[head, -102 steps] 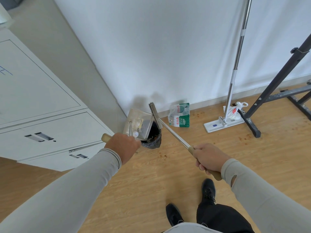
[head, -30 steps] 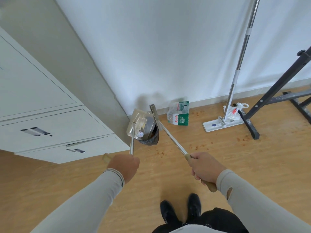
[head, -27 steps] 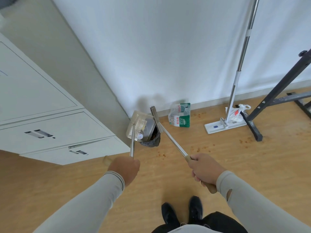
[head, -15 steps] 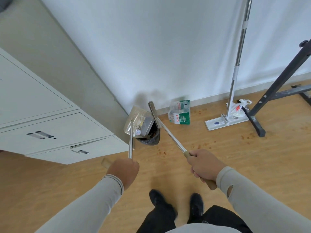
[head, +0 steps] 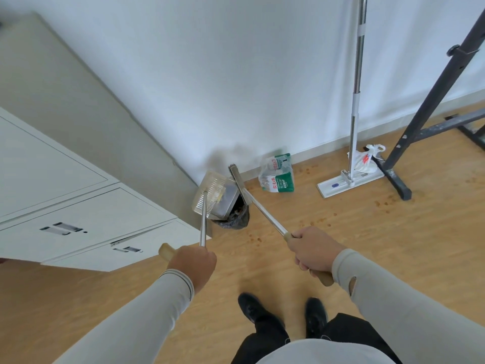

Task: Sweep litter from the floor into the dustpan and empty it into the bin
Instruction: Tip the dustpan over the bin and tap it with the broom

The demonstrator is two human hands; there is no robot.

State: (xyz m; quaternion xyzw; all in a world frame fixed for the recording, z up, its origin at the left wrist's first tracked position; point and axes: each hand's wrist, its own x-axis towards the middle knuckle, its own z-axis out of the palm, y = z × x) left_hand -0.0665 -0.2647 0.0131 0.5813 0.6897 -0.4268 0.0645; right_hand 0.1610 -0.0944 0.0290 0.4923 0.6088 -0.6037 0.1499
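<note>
Still tipped over the bin point(head: 234, 218) at twelve o'clock, dustpan point(head: 215, 197) in left hand's point(head: 193, 266) closed grip, broom point(head: 258, 205) clenched by right hand point(head: 313, 251), emptying unfinished, litter clinging inside.

A plain white wall point(head: 236, 74) rose behind a light wooden plank floor point(head: 393, 245); left of the wall stood a pale grey metal drawer cabinet point(head: 78, 200); a black metal frame point(head: 430, 101) leaned at its right.
</note>
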